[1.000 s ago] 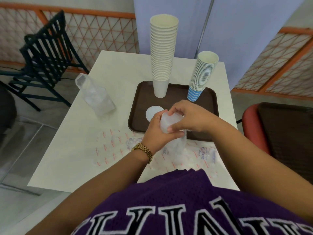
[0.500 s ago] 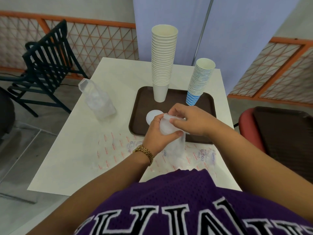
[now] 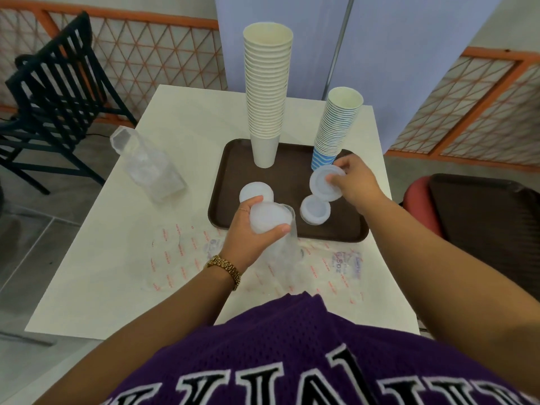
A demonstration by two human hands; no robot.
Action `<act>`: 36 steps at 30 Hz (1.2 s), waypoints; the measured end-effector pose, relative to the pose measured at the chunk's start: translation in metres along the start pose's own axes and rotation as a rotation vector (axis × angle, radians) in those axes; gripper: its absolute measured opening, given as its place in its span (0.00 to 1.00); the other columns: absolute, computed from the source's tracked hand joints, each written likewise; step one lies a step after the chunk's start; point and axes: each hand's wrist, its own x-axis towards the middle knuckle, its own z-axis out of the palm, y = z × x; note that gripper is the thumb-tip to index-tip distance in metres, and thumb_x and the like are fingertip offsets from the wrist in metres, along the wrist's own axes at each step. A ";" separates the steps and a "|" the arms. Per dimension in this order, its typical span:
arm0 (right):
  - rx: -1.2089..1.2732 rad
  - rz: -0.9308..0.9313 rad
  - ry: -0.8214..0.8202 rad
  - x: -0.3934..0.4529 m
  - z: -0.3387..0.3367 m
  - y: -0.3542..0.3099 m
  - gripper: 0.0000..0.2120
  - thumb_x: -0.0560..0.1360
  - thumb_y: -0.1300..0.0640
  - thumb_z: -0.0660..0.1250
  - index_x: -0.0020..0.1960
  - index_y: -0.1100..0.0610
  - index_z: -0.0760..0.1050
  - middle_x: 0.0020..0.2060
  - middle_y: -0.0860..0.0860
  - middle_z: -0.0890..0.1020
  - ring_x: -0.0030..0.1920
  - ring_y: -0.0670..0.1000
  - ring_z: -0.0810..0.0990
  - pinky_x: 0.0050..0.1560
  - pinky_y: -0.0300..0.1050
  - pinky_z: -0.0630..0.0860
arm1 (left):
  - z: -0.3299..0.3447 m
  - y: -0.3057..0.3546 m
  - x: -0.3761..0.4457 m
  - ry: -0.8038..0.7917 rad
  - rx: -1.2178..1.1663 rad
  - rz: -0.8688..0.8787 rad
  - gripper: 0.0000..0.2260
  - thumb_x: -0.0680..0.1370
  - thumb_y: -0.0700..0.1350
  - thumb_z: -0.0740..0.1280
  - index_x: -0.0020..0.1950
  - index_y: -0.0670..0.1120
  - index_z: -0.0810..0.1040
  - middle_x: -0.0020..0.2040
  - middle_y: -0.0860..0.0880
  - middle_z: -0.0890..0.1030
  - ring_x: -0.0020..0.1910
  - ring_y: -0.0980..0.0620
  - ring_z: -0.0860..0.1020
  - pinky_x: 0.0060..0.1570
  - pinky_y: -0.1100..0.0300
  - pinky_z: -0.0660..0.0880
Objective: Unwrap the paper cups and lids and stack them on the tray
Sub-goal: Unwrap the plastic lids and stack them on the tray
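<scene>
A brown tray (image 3: pixel 222 182) holds a tall stack of white paper cups (image 3: pixel 267 92) and a shorter stack of blue-striped cups (image 3: pixel 337 130). My left hand (image 3: pixel 248 238) grips a plastic-wrapped stack of translucent lids (image 3: pixel 270 219) at the tray's near edge. My right hand (image 3: pixel 355 182) pinches one loose lid (image 3: pixel 321 184) above the tray's right side. Below it a lid (image 3: pixel 315 211) lies on the tray. Another lid (image 3: pixel 255 192) lies on the tray just beyond my left hand.
A second clear sleeve of lids (image 3: pixel 146 168) lies on the white table (image 3: pixel 187 112) at the left. Empty printed plastic wrappers (image 3: pixel 190 252) lie flat along the near edge. A dark slatted chair (image 3: pixel 49 83) stands far left, and a red chair (image 3: pixel 420 194) at the right.
My right hand has left the wrapped stack and moved right over the tray, carrying one lid. A lid now lies on the tray's right side. My left hand still holds the wrapped stack.
</scene>
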 end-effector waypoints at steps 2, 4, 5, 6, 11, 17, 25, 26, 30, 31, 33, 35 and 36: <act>-0.040 0.100 -0.030 0.011 0.006 0.018 0.11 0.77 0.57 0.69 0.58 0.55 0.72 0.54 0.53 0.77 0.52 0.53 0.76 0.44 0.40 0.71 | -0.001 -0.003 -0.001 0.010 -0.002 -0.024 0.35 0.71 0.52 0.76 0.73 0.54 0.62 0.64 0.56 0.64 0.63 0.54 0.67 0.57 0.60 0.72; -0.050 0.150 -0.046 0.018 0.016 0.032 0.09 0.77 0.57 0.70 0.55 0.54 0.73 0.53 0.53 0.78 0.52 0.53 0.75 0.47 0.44 0.72 | -0.004 -0.006 -0.004 0.017 -0.003 -0.045 0.35 0.70 0.53 0.76 0.73 0.54 0.62 0.64 0.56 0.64 0.63 0.53 0.67 0.58 0.59 0.73; -0.029 0.161 -0.056 0.020 0.023 0.038 0.08 0.76 0.58 0.70 0.54 0.54 0.74 0.52 0.53 0.78 0.53 0.54 0.76 0.48 0.45 0.72 | -0.005 -0.009 -0.005 0.021 -0.005 -0.056 0.35 0.70 0.53 0.76 0.72 0.55 0.62 0.65 0.55 0.65 0.63 0.52 0.68 0.59 0.57 0.74; -0.008 0.168 -0.060 0.024 0.028 0.043 0.07 0.75 0.59 0.71 0.52 0.54 0.75 0.51 0.53 0.79 0.53 0.55 0.77 0.48 0.45 0.73 | -0.006 -0.010 -0.006 0.025 -0.008 -0.064 0.35 0.70 0.52 0.76 0.72 0.55 0.62 0.65 0.54 0.65 0.64 0.51 0.69 0.60 0.55 0.75; -0.025 0.210 -0.060 0.037 0.049 0.058 0.07 0.73 0.57 0.74 0.45 0.48 0.76 0.56 0.56 0.78 0.52 0.55 0.78 0.54 0.50 0.78 | -0.010 -0.015 -0.012 0.047 -0.008 -0.089 0.33 0.70 0.52 0.76 0.68 0.58 0.62 0.66 0.53 0.66 0.65 0.50 0.69 0.62 0.50 0.75; -0.112 0.219 -0.053 0.047 0.059 0.068 0.07 0.73 0.54 0.74 0.47 0.49 0.77 0.57 0.56 0.77 0.54 0.56 0.79 0.57 0.53 0.78 | -0.008 -0.019 -0.017 0.049 -0.012 -0.102 0.35 0.69 0.55 0.76 0.70 0.58 0.62 0.65 0.54 0.66 0.64 0.50 0.69 0.62 0.48 0.75; -0.360 0.053 0.002 0.033 0.064 0.063 0.22 0.76 0.46 0.70 0.67 0.50 0.73 0.66 0.56 0.69 0.65 0.59 0.71 0.64 0.53 0.73 | -0.005 -0.019 -0.021 0.053 -0.019 -0.109 0.34 0.69 0.54 0.76 0.70 0.58 0.62 0.65 0.54 0.66 0.65 0.50 0.69 0.61 0.50 0.76; -0.420 -0.015 -0.069 0.029 0.064 0.059 0.25 0.74 0.45 0.71 0.69 0.48 0.71 0.67 0.55 0.68 0.67 0.59 0.68 0.65 0.55 0.71 | -0.004 -0.019 -0.021 0.051 -0.018 -0.113 0.34 0.69 0.54 0.76 0.70 0.59 0.62 0.66 0.54 0.66 0.65 0.50 0.69 0.62 0.50 0.76; -0.728 -0.142 -0.382 0.021 0.070 0.047 0.35 0.70 0.47 0.76 0.73 0.43 0.66 0.73 0.53 0.61 0.72 0.59 0.60 0.68 0.60 0.68 | 0.001 -0.017 -0.022 0.045 -0.015 -0.118 0.34 0.70 0.53 0.76 0.70 0.58 0.61 0.66 0.53 0.66 0.65 0.50 0.69 0.62 0.51 0.76; -0.775 -0.143 -0.415 0.022 0.072 0.047 0.34 0.70 0.50 0.76 0.72 0.44 0.67 0.72 0.53 0.62 0.71 0.60 0.61 0.67 0.60 0.68 | 0.001 -0.016 -0.022 0.045 -0.009 -0.119 0.34 0.70 0.53 0.76 0.70 0.58 0.61 0.66 0.54 0.65 0.65 0.50 0.69 0.62 0.51 0.76; -0.816 -0.149 -0.450 0.026 0.072 0.048 0.30 0.71 0.55 0.75 0.69 0.44 0.69 0.69 0.54 0.64 0.69 0.60 0.62 0.65 0.58 0.71 | 0.002 -0.015 -0.024 0.046 0.001 -0.117 0.34 0.70 0.53 0.76 0.71 0.58 0.61 0.65 0.54 0.65 0.65 0.51 0.68 0.61 0.51 0.76; -0.844 -0.157 -0.479 0.030 0.070 0.049 0.29 0.71 0.57 0.74 0.69 0.44 0.69 0.67 0.55 0.65 0.67 0.60 0.63 0.64 0.57 0.72 | 0.001 -0.015 -0.025 0.051 -0.006 -0.114 0.34 0.70 0.52 0.76 0.71 0.57 0.62 0.65 0.54 0.66 0.64 0.51 0.69 0.61 0.52 0.76; -0.863 -0.160 -0.496 0.032 0.068 0.049 0.29 0.71 0.56 0.74 0.69 0.44 0.69 0.67 0.55 0.65 0.67 0.60 0.63 0.64 0.57 0.72 | 0.001 -0.015 -0.025 0.054 -0.010 -0.114 0.34 0.70 0.52 0.76 0.71 0.57 0.62 0.65 0.54 0.66 0.64 0.51 0.69 0.61 0.53 0.76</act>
